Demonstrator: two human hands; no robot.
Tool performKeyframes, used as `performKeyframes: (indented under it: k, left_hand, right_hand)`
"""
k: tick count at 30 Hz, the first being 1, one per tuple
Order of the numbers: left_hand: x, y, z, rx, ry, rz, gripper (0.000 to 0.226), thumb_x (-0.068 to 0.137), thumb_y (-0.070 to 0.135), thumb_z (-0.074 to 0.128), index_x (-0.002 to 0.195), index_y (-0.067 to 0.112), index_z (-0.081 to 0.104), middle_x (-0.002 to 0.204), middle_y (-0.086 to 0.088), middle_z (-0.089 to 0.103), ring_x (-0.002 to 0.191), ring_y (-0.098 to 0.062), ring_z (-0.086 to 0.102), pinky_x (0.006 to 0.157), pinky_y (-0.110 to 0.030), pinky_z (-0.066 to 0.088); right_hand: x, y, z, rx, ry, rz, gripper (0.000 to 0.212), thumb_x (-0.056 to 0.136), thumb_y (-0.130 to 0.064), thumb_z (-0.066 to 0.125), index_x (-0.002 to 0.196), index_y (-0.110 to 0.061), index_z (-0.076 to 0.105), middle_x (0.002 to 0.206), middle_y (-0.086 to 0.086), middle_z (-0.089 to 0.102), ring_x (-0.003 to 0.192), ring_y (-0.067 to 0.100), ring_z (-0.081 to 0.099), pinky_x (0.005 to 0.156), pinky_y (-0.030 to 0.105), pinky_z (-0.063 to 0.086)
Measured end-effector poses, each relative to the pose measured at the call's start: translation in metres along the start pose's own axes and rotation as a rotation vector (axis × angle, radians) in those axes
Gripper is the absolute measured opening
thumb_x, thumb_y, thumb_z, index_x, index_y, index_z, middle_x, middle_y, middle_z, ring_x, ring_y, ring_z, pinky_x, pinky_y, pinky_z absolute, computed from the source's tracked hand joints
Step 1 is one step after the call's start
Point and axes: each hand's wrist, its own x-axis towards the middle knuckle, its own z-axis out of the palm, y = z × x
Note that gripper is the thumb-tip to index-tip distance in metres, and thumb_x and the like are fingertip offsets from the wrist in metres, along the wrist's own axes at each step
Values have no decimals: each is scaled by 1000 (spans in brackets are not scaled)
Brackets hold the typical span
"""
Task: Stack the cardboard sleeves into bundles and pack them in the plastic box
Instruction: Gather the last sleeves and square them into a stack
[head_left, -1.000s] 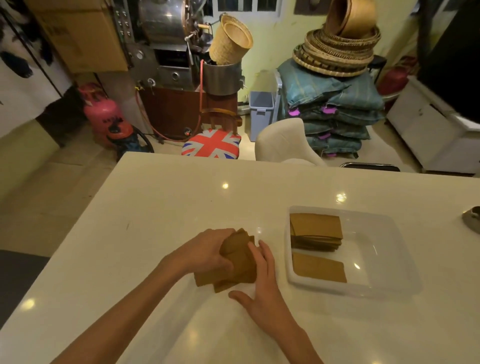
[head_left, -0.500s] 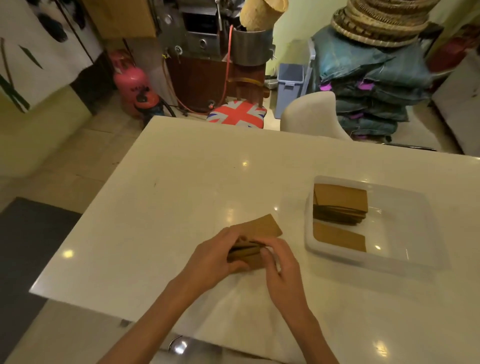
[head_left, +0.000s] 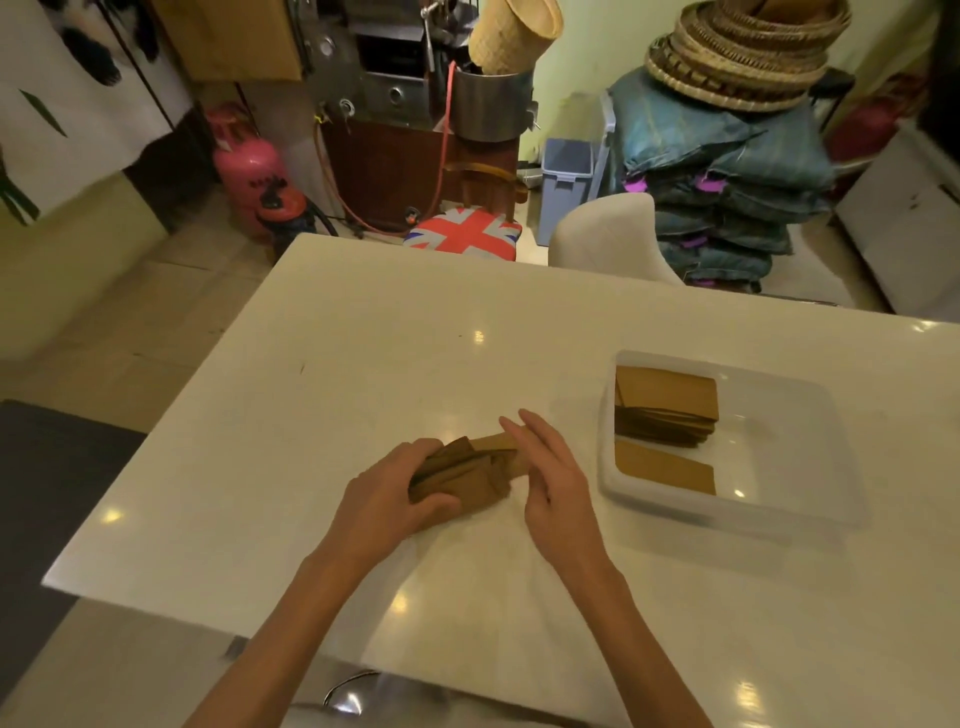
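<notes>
A bundle of brown cardboard sleeves (head_left: 470, 474) lies on the white table (head_left: 363, 374) in front of me. My left hand (head_left: 395, 488) grips its left end, fingers over the top and thumb at the near edge. My right hand (head_left: 550, 478) has straight fingers pressed against the bundle's right side. To the right stands the clear plastic box (head_left: 779, 415). Inside it a stack of sleeves (head_left: 667, 405) sits at the far left, and a single flat sleeve (head_left: 662, 467) lies in front of that stack.
A white chair (head_left: 608, 234) and a stool with a flag-pattern cushion (head_left: 465, 236) stand at the table's far edge. Beyond are a pink gas cylinder (head_left: 244, 171), a metal machine (head_left: 395, 78), a grey bin (head_left: 563, 182) and folded sacks topped with woven baskets (head_left: 743, 57).
The bundle has been gathered and now lies flatter under my left hand. My right hand has straightened against its right side. The view has tilted up a little.
</notes>
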Motion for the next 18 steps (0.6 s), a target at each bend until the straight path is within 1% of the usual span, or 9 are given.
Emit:
performKeyframes:
  k: [3, 6, 8, 9, 11, 13, 15, 16, 18]
  left_hand:
    - [-1, 3, 1, 193, -13, 75, 45, 83, 54, 66, 122, 33, 58, 106, 13, 59, 88, -6, 59, 76, -28, 51]
    - [-3, 6, 6, 288, 7, 99, 38, 84, 57, 63, 111, 31, 66, 103, 13, 59, 83, -8, 60, 69, -28, 52]
    - [-5, 6, 9, 359, 7, 94, 39, 86, 60, 58, 110, 31, 64, 99, 13, 59, 83, -9, 58, 68, -28, 49]
    - [-5, 5, 10, 365, 10, 85, 40, 86, 61, 57, 111, 30, 62, 98, 12, 59, 83, -10, 57, 67, -28, 48]
    - [-2, 5, 9, 341, 20, 73, 43, 86, 62, 57, 112, 28, 57, 97, 10, 58, 84, -11, 54, 67, -28, 46]
    - [6, 5, 9, 364, -4, 100, 46, 86, 61, 57, 116, 26, 54, 104, 8, 57, 88, -12, 54, 69, -30, 48]
    - [15, 2, 9, 396, -28, 158, 49, 86, 58, 57, 120, 23, 54, 120, 4, 55, 98, -14, 54, 74, -32, 51]
    - [20, -1, 9, 407, -43, 182, 50, 85, 59, 56, 119, 22, 55, 129, 3, 52, 106, -16, 54, 77, -32, 51]
    - [27, -8, 10, 415, -90, 222, 56, 80, 64, 52, 113, 19, 56, 142, -1, 44, 124, -20, 47, 88, -37, 49]
  right_hand:
    - [2, -9, 9, 172, -101, 147, 51, 101, -5, 41, 145, -32, 42, 153, -10, 39, 143, 5, 31, 118, 37, 30]
    - [-10, -31, 17, 325, -260, 82, 45, 103, -14, 44, 143, -34, 44, 152, -15, 40, 140, -3, 33, 116, 23, 30]
    - [-2, -24, 16, 201, -185, 72, 46, 103, -12, 41, 145, -32, 42, 156, -15, 31, 143, -6, 24, 117, 19, 25]
    - [8, -13, 16, 73, -136, 107, 47, 104, -14, 38, 147, -31, 38, 159, -13, 25, 146, -3, 18, 119, 24, 22]
    - [29, 3, 13, -176, -170, 259, 47, 106, -26, 33, 152, -30, 27, 163, -6, 14, 150, 11, 7, 123, 37, 13]
    - [33, 8, 15, -165, -255, 338, 48, 105, -39, 33, 151, -30, 28, 159, -1, 27, 146, 17, 20, 119, 33, 16]
    - [20, 2, 21, 93, -318, 338, 46, 101, -47, 40, 146, -38, 36, 147, -7, 45, 130, 4, 43, 109, 23, 32]
    - [11, -2, 25, 177, -341, 320, 45, 99, -47, 44, 144, -41, 39, 141, -12, 51, 123, -3, 49, 105, 20, 38]
    - [-5, -3, 35, 206, -342, 250, 46, 98, -41, 52, 142, -43, 40, 134, -24, 50, 119, -12, 48, 102, 16, 41]
